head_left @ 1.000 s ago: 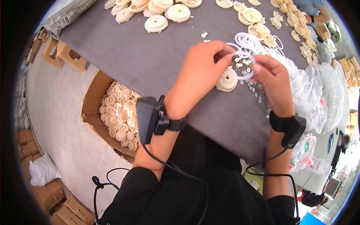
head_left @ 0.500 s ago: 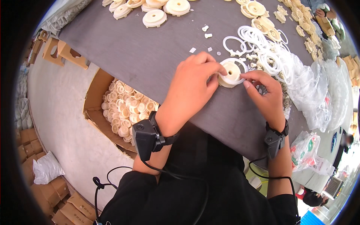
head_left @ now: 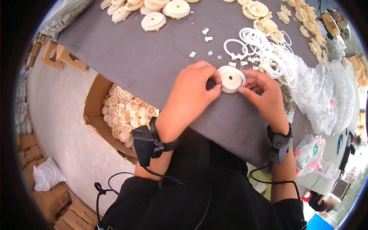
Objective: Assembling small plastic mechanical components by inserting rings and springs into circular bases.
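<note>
Between my hands is a round cream plastic disc [head_left: 231, 78] with a hole at its centre. A white translucent ring [head_left: 240, 85] lies around its raised middle. My left hand [head_left: 196, 83] pinches the disc's left edge with thumb and fingers. From the right side, the thumb and bent fingers of my right hand [head_left: 265, 90] grip the rim. Just beyond the disc are several small white plugs [head_left: 232, 64] and a loose pile of white rings [head_left: 256, 37]. Whether the disc touches the table is hard to see.
Finished-looking cream discs [head_left: 153, 21] sit at the far left of the dark table [head_left: 149, 57]. More cream parts [head_left: 264, 25] lie far right, beside clear plastic bags [head_left: 316, 86]. A cardboard box [head_left: 94, 103] of small cream parts stands on the floor at left.
The white ring, earlier tilted over the disc's far edge, now sits lower around it. My right fingers have closed in on the rim. The view has shifted slightly.
</note>
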`<state>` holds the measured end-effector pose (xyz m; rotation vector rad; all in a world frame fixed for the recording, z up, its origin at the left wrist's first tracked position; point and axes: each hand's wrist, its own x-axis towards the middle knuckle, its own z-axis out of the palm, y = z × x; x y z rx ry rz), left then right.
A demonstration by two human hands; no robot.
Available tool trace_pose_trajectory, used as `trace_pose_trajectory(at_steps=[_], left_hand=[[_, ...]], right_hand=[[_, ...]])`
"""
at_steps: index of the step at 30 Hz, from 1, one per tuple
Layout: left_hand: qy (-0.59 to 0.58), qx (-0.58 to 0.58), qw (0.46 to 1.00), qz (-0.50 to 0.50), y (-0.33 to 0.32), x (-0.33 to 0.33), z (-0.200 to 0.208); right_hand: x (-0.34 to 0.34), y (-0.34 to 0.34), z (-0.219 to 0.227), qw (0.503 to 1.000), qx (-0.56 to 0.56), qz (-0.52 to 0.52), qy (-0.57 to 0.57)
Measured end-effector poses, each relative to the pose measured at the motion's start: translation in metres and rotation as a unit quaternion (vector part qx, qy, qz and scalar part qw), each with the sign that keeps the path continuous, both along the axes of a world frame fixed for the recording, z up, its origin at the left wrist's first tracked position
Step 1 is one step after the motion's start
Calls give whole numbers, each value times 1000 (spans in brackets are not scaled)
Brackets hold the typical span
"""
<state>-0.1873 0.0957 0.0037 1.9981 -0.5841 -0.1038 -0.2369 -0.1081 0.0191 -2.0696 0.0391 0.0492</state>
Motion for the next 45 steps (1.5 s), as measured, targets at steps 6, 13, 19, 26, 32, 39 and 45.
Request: trace_pose_trajectory(at_steps=[6,13,19,26,32,39,45], left_hand=[[-12,-13,1000,7,-3,4,-2],[-42,9,999,-23,-2,19,-5],[-13,30,999,-23,-3,27,-3],[-29,115,993,-18,-9,33,6],[-17,154,988,-7,-12,38,7],[-30,174,984,2,-18,43,6],[-9,189,982,21,-23,44,7]], right_hand=[[5,1,-1,1000,5,1,3],[17,-6,5,998,17,24,50],[19,-3,7,997,22,14,70],[23,-2,6,997,1,0,77],[34,-1,11,993,-6,3,120],[38,-5,13,989,16,2,147],[41,-5,11,988,34,10,153]])
